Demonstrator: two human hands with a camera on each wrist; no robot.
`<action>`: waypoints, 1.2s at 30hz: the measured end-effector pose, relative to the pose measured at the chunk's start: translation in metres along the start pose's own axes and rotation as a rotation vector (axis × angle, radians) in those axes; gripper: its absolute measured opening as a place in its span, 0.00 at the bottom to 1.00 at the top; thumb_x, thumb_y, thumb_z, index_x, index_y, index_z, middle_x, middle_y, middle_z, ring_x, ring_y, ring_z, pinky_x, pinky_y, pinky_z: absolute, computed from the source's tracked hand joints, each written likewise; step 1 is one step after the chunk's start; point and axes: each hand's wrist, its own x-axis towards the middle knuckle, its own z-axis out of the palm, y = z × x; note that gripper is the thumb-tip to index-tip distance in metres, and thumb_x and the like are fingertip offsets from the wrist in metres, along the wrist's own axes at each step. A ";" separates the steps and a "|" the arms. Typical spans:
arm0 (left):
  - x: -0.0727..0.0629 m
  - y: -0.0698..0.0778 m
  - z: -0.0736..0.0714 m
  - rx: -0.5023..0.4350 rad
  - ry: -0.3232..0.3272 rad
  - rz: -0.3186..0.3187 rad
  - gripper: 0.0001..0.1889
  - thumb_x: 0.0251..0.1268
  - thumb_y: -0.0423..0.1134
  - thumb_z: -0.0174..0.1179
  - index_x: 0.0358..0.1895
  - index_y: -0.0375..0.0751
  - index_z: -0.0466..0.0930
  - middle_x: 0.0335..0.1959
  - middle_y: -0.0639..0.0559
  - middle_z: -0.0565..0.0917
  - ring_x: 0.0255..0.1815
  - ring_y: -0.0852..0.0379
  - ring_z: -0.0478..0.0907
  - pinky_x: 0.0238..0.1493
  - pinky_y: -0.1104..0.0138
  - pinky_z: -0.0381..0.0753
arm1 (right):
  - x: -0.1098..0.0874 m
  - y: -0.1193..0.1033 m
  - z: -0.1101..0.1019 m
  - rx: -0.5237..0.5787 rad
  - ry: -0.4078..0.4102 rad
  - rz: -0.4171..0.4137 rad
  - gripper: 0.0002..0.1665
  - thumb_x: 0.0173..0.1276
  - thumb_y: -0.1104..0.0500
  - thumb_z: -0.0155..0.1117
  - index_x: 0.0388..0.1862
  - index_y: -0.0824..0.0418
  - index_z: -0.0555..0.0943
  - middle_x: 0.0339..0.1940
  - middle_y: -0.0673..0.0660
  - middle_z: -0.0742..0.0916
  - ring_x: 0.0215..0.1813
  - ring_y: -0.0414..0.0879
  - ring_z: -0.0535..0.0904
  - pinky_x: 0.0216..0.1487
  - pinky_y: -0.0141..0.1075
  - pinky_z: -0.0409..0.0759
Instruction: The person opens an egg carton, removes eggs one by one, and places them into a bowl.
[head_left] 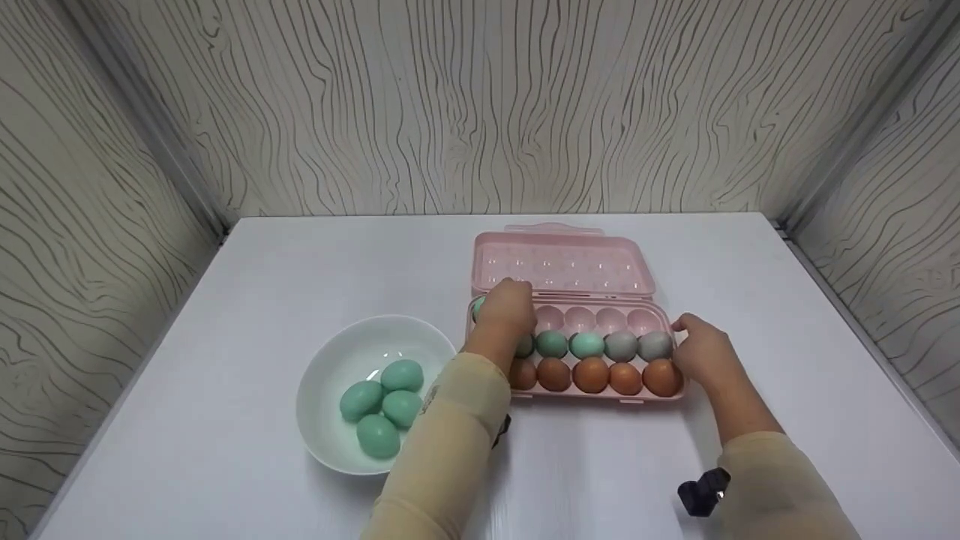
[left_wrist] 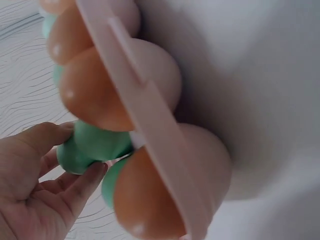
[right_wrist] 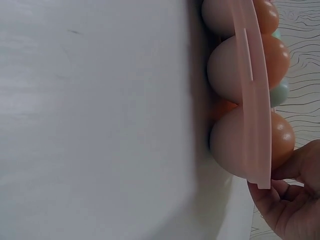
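Note:
A pink egg carton (head_left: 580,319) lies with its lid (head_left: 562,262) folded back. Its front row holds brown eggs (head_left: 591,374), and its middle row green to grey eggs (head_left: 587,345). Over the left part of the back row, my left hand (head_left: 510,311) pinches a green egg (left_wrist: 72,158) between thumb and fingers. One pale green egg (head_left: 478,307) sits in the back left corner; bare cups show to the right of the hand. My right hand (head_left: 705,351) grips the carton's right edge, with the thumb above the rim (right_wrist: 257,150) and fingers beneath.
Left of the carton stands a white bowl (head_left: 322,375) with several green eggs (head_left: 377,436) in it. Both stand on a white table (head_left: 225,360). Wood-grain patterned panels (head_left: 420,105) rise behind and on both sides.

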 end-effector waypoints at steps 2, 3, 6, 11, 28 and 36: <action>-0.003 0.001 -0.004 -0.036 0.002 0.000 0.17 0.55 0.33 0.61 0.50 0.45 0.76 0.45 0.51 0.78 0.40 0.57 0.74 0.48 0.65 0.75 | -0.001 -0.001 0.000 0.000 0.001 0.001 0.26 0.57 0.70 0.47 0.57 0.70 0.65 0.32 0.63 0.78 0.32 0.51 0.73 0.30 0.38 0.72; -0.005 0.002 -0.006 -0.071 -0.002 -0.003 0.16 0.55 0.33 0.61 0.49 0.45 0.76 0.43 0.52 0.79 0.38 0.57 0.73 0.47 0.65 0.75 | -0.001 -0.001 0.000 0.002 0.000 0.002 0.26 0.57 0.70 0.48 0.57 0.70 0.65 0.33 0.63 0.78 0.32 0.51 0.73 0.30 0.38 0.72; -0.011 0.006 -0.015 -0.164 -0.012 -0.006 0.14 0.55 0.33 0.62 0.46 0.45 0.77 0.38 0.53 0.79 0.35 0.56 0.73 0.43 0.65 0.76 | -0.002 -0.001 -0.001 0.005 0.000 0.003 0.26 0.57 0.69 0.48 0.57 0.70 0.65 0.34 0.64 0.78 0.33 0.51 0.73 0.30 0.38 0.72; -0.019 0.007 -0.035 -0.225 -0.002 0.007 0.15 0.56 0.36 0.62 0.48 0.46 0.77 0.40 0.54 0.79 0.38 0.57 0.74 0.47 0.63 0.76 | -0.001 -0.001 -0.002 0.010 -0.005 0.008 0.27 0.56 0.70 0.49 0.57 0.71 0.65 0.35 0.65 0.78 0.34 0.52 0.73 0.31 0.39 0.72; -0.041 -0.035 -0.106 -0.200 0.023 0.095 0.17 0.54 0.38 0.64 0.48 0.43 0.77 0.44 0.50 0.79 0.43 0.55 0.75 0.48 0.61 0.76 | 0.000 0.000 -0.003 -0.021 -0.009 -0.024 0.21 0.55 0.69 0.49 0.49 0.73 0.67 0.34 0.66 0.79 0.34 0.54 0.74 0.31 0.41 0.73; -0.055 -0.065 -0.119 -0.221 -0.001 0.105 0.15 0.52 0.37 0.65 0.45 0.43 0.77 0.38 0.50 0.80 0.38 0.55 0.76 0.42 0.63 0.78 | -0.001 -0.001 -0.005 -0.019 -0.017 -0.024 0.20 0.55 0.69 0.50 0.49 0.73 0.67 0.35 0.67 0.79 0.35 0.54 0.74 0.32 0.41 0.72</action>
